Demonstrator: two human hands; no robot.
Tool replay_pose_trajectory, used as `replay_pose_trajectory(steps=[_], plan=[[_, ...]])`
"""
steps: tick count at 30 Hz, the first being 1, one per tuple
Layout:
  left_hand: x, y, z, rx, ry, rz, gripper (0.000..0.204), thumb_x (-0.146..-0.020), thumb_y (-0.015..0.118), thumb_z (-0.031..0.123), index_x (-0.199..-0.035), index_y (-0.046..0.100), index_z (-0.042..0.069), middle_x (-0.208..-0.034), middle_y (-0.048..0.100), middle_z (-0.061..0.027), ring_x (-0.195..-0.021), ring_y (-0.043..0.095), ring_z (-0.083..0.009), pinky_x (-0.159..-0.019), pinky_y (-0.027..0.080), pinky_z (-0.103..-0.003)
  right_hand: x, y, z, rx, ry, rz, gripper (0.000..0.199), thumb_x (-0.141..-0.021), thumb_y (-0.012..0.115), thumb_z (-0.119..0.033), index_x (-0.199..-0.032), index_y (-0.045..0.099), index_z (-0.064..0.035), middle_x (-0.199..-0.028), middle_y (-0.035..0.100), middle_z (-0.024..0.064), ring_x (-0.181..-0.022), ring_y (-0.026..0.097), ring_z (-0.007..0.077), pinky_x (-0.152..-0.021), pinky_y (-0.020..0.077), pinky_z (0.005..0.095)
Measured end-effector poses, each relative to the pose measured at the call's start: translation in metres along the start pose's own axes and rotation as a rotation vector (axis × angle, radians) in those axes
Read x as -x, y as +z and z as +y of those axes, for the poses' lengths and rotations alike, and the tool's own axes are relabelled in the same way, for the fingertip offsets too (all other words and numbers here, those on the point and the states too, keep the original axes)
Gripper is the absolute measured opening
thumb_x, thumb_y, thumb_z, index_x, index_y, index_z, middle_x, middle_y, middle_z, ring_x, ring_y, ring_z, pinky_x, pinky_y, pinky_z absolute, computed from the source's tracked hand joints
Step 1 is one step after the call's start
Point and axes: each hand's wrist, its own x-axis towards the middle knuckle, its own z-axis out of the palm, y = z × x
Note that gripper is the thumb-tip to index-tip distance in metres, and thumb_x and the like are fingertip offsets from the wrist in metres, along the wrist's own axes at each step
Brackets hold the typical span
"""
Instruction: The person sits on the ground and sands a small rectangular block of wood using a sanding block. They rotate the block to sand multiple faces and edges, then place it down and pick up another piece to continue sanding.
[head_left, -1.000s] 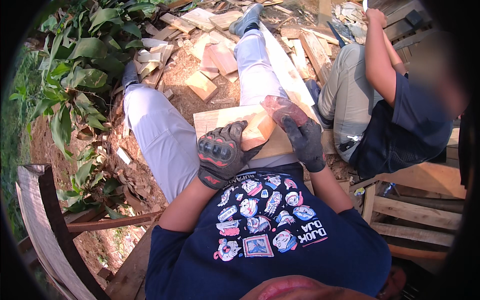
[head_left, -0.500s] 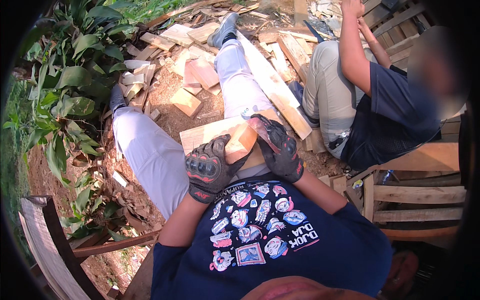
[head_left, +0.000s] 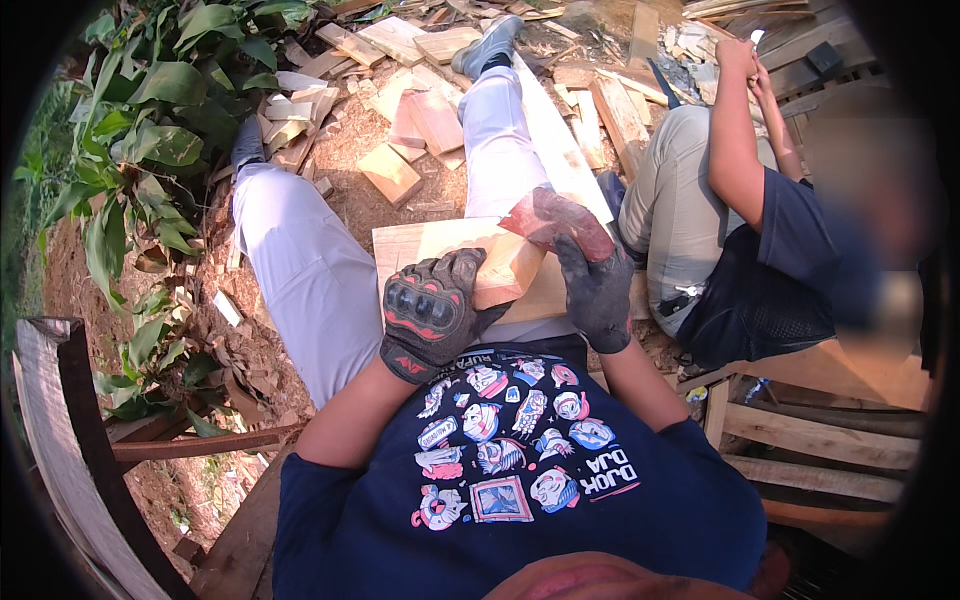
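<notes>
My left hand (head_left: 432,310), in a black and red glove, is closed around the left side of a small wooden block (head_left: 512,268). Beneath the block, a flat wooden board (head_left: 420,242) lies across my lap. At the block's upper right, my gloved right hand (head_left: 597,295) pinches a curled reddish sheet that looks like sandpaper (head_left: 562,220). The sheet's left end reaches over the block's top corner. Part of the block's left side is hidden under my left glove.
Wood offcuts (head_left: 432,122) lie scattered on the ground past my legs. A long plank (head_left: 560,145) runs beside my right leg. Another person (head_left: 745,190) sits close on the right. Leafy plants (head_left: 165,130) grow on the left; a slatted wooden piece (head_left: 820,435) stands at the right.
My right hand has moved right and turned, lifting the sandpaper so more of its reddish face shows. My left hand still holds the block. The whole view has shifted slightly.
</notes>
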Motion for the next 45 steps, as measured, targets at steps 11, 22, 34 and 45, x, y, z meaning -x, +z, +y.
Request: replay_pose_trajectory(steps=[11,22,34,45], plan=[[-0.001,-0.001,0.002,0.007,-0.006,0.028,0.065,-0.088,0.083,0.06,-0.13,0.075,0.011,-0.113,0.081,-0.0102,-0.095,0.078,-0.0287,-0.084,0.057,-0.048,-0.018,-0.017,0.12,0.331,0.052,0.19,0.038,-0.109,0.071,-0.016,-0.141,0.071,0.0032,-0.125,0.081,0.013,-0.113,0.074,0.0193,-0.099,0.0561,0.0367],[0.0,-0.001,0.004,0.021,-0.031,-0.03,0.06,-0.088,0.083,0.052,-0.128,0.074,0.008,-0.112,0.08,-0.012,-0.095,0.077,-0.0299,-0.082,0.057,-0.049,-0.018,0.005,0.056,0.577,-0.2,0.033,0.029,-0.111,0.063,-0.022,-0.126,0.077,-0.0007,-0.108,0.079,0.0255,-0.1,0.076,0.045,-0.088,0.0583,0.0519],[0.002,0.0,0.01,0.034,0.025,-0.039,0.065,-0.087,0.085,0.048,-0.132,0.07,0.002,-0.118,0.078,-0.0186,-0.096,0.076,-0.0352,-0.084,0.058,-0.05,-0.009,-0.002,0.078,0.731,-0.114,0.001,0.031,-0.112,0.062,-0.025,-0.129,0.076,-0.0028,-0.122,0.08,0.0227,-0.111,0.076,0.0455,-0.094,0.0586,0.0512],[0.003,-0.004,0.009,0.065,0.006,-0.063,0.065,-0.085,0.086,0.048,-0.132,0.072,0.005,-0.117,0.079,-0.0153,-0.096,0.077,-0.0315,-0.083,0.058,-0.049,0.001,0.0,0.069,0.569,-0.308,-0.024,0.033,-0.104,0.061,-0.001,-0.133,0.076,-0.0048,-0.124,0.081,0.0179,-0.117,0.077,0.0384,-0.102,0.0602,0.0445]])
